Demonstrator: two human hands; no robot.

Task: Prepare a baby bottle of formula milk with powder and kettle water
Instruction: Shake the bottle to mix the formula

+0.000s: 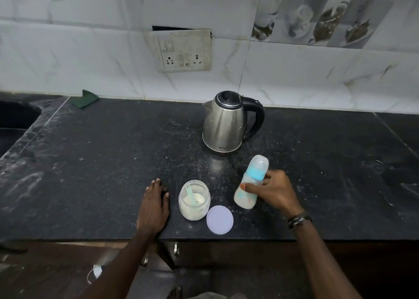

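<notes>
My right hand grips a baby bottle with a turquoise collar and a clear cap; it is tilted, blurred, and holds whitish milk. Flat on the black counter lies my left hand, fingers together, holding nothing. Just right of that hand stands an open glass jar of formula powder with a turquoise scoop inside. The jar's pale lilac lid lies beside it near the counter edge. A steel kettle with a black handle and closed lid stands behind, close to the wall.
The black stone counter is dusted with white specks. A sink sits at the far left and a green cloth by the wall. A wall socket panel hangs above. Cabinet handles show below the front edge.
</notes>
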